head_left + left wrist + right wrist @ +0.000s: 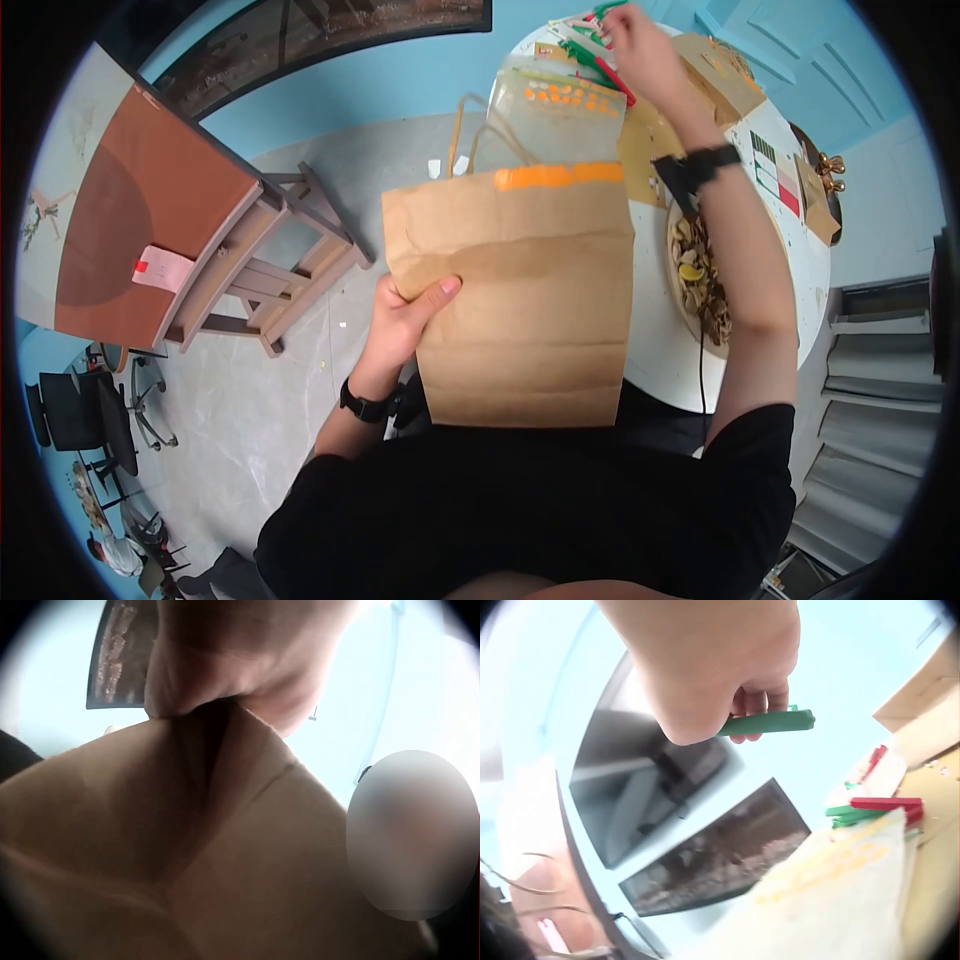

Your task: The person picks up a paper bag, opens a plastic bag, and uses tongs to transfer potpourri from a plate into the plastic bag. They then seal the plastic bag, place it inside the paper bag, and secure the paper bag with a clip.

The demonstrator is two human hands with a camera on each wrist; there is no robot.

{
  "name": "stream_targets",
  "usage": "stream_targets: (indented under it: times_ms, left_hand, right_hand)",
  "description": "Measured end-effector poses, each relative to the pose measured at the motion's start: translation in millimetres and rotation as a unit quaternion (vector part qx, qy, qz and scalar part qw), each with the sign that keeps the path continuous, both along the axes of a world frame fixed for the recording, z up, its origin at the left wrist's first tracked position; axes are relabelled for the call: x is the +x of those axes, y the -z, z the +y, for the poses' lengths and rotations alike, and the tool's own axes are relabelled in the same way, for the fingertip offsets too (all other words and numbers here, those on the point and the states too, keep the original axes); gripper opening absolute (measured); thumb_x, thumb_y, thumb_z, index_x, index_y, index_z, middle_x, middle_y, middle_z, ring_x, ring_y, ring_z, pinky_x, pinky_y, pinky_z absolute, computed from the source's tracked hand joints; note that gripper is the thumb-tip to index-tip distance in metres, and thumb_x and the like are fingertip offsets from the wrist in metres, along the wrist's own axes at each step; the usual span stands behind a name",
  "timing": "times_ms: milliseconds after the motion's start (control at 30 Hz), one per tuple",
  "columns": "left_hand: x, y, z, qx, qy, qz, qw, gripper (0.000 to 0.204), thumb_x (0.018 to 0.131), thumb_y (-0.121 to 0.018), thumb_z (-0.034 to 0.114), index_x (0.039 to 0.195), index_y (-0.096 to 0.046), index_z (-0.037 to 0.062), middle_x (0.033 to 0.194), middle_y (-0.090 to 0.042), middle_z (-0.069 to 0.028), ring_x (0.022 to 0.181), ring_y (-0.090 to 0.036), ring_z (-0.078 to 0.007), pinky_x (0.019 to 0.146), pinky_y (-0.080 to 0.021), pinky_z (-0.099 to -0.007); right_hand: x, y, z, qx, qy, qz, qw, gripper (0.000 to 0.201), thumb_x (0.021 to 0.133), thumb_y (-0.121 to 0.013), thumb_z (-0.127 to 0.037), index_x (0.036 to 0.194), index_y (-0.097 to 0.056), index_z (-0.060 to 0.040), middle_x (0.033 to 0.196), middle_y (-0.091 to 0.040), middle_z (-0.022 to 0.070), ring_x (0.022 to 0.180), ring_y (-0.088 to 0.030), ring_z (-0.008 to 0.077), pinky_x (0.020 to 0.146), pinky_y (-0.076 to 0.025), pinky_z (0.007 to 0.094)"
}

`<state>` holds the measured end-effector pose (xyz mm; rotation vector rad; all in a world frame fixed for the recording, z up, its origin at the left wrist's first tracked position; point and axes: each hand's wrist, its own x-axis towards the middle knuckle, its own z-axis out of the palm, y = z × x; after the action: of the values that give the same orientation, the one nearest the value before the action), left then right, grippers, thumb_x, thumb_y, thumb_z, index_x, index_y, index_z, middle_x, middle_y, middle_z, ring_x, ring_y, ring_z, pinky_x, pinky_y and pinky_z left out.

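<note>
A brown paper bag [530,300] with twisted handles and an orange strip along its top edge stands upright against the body. My left hand [402,318] grips its left side, thumb over the front panel; the left wrist view shows the folded side of the paper close up. Over the far end of the table my right hand [642,52] is raised and pinches a green plastic bag clip [776,722]. Below it lie more green clips [855,815] and a red clip [885,802]. Beside them is a translucent bag [560,98] with orange dots.
The white round table [660,375] holds a shallow tray of dried pieces [690,272] under my right forearm, and an open cardboard box [722,75] at the back. To the left, a brown-topped table [180,200] carries a pink packet [162,268]. A dark cable hangs from the right wrist.
</note>
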<state>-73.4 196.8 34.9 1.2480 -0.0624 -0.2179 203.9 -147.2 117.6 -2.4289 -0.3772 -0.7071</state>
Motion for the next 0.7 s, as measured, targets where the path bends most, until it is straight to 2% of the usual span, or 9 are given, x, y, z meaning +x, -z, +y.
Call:
stream_targets:
  times_ms: [67,133,200,267,367,467,567,667,700]
  left_hand:
    - [-2.0,-6.6,0.2,0.019,-0.002,-0.033,0.999,0.023,0.100,-0.069,0.010,0.119,-0.071,-0.0026,0.110,-0.075,-0.0062,0.097,-0.068,-0.0112,0.084,-0.055,-0.0278]
    - [-7.7,-16.2,-3.9,0.020,-0.006,-0.073,0.997,0.021,0.100,-0.069,0.009,0.118,-0.071,-0.0021,0.109,-0.075,-0.0057,0.096,-0.068,-0.0106,0.083,-0.054,-0.0272]
    - [-17.5,-22.3,-5.7,0.044,-0.009,-0.114,0.992,0.019,0.099,-0.070,0.006,0.116,-0.072,-0.0020,0.108,-0.075,-0.0052,0.095,-0.067,-0.0109,0.083,-0.054,-0.0273]
    - [-27.6,-34.3,-10.2,0.072,-0.013,-0.161,0.984,0.017,0.098,-0.070,0.004,0.114,-0.073,-0.0020,0.106,-0.076,-0.0051,0.094,-0.068,-0.0118,0.083,-0.053,-0.0276]
    - [-40.2,-46.9,-17.3,0.142,-0.009,-0.292,0.946,0.015,0.095,-0.072,0.000,0.110,-0.074,-0.0019,0.104,-0.076,-0.0071,0.090,-0.070,-0.0153,0.081,-0.054,-0.0288]
    - [-51.6,-56.3,-26.2,0.170,-0.002,-0.339,0.925,0.015,0.091,-0.074,-0.003,0.106,-0.075,-0.0020,0.102,-0.076,-0.0110,0.086,-0.071,-0.0202,0.078,-0.054,-0.0298]
    - [-62.0,-61.6,-33.0,0.206,-0.008,-0.377,0.903,0.015,0.089,-0.074,-0.004,0.104,-0.075,-0.0020,0.101,-0.076,-0.0137,0.084,-0.072,-0.0245,0.076,-0.055,-0.0312]
    - [-68.8,-65.7,-37.3,0.219,-0.001,-0.423,0.879,0.016,0.087,-0.072,-0.006,0.103,-0.074,-0.0023,0.103,-0.075,-0.0154,0.085,-0.072,-0.0291,0.076,-0.055,-0.0320]
    - [-70.5,-66.0,-38.5,0.221,0.005,-0.436,0.872,0.018,0.087,-0.071,-0.007,0.104,-0.073,-0.0023,0.106,-0.075,-0.0159,0.087,-0.072,-0.0305,0.077,-0.055,-0.0327]
  right_hand:
    - [-78.7,-44.4,14.4,0.288,-0.156,0.007,0.945,0.019,0.104,-0.062,-0.017,0.106,-0.067,0.0013,0.091,-0.069,0.0044,0.080,-0.062,0.0097,0.072,-0.050,0.0243]
    - [-149.3,-72.8,15.9,0.372,-0.161,0.003,0.914,0.024,0.101,-0.065,-0.020,0.093,-0.067,0.0026,0.081,-0.068,0.0069,0.074,-0.063,0.0128,0.068,-0.051,0.0288]
    - [-210.0,-91.5,-0.6,0.391,-0.253,0.053,0.884,0.035,0.108,-0.049,-0.020,0.131,-0.057,0.0061,0.097,-0.062,0.0097,0.080,-0.058,0.0212,0.073,-0.049,0.0397]
    - [-268.7,-97.0,10.0,0.360,-0.247,0.024,0.899,0.042,0.110,-0.045,-0.017,0.141,-0.049,0.0096,0.088,-0.053,0.0048,0.074,-0.047,0.0139,0.067,-0.044,0.0346]
    - [-317.4,-101.5,32.5,0.337,-0.251,0.048,0.906,0.044,0.110,-0.044,-0.019,0.144,-0.046,0.0088,0.086,-0.052,0.0044,0.074,-0.047,0.0137,0.065,-0.042,0.0323]
    - [-340.8,-96.0,42.2,0.337,-0.233,-0.013,0.912,0.046,0.110,-0.044,-0.019,0.147,-0.042,0.0086,0.085,-0.051,0.0039,0.073,-0.046,0.0135,0.064,-0.040,0.0306]
    - [-371.5,-104.5,40.7,0.418,-0.279,-0.085,0.861,0.048,0.110,-0.047,-0.023,0.152,-0.040,-0.0017,0.088,-0.051,0.0036,0.071,-0.045,0.0128,0.063,-0.040,0.0298]
    - [-390.5,-112.7,29.6,0.394,-0.319,-0.088,0.858,0.049,0.109,-0.050,-0.026,0.153,-0.040,-0.0072,0.091,-0.053,0.0039,0.071,-0.048,0.0135,0.063,-0.043,0.0300]
    - [-399.3,-112.3,36.0,0.361,-0.283,-0.074,0.886,0.048,0.109,-0.049,-0.025,0.152,-0.040,-0.0059,0.091,-0.054,0.0042,0.072,-0.048,0.0137,0.063,-0.043,0.0303]
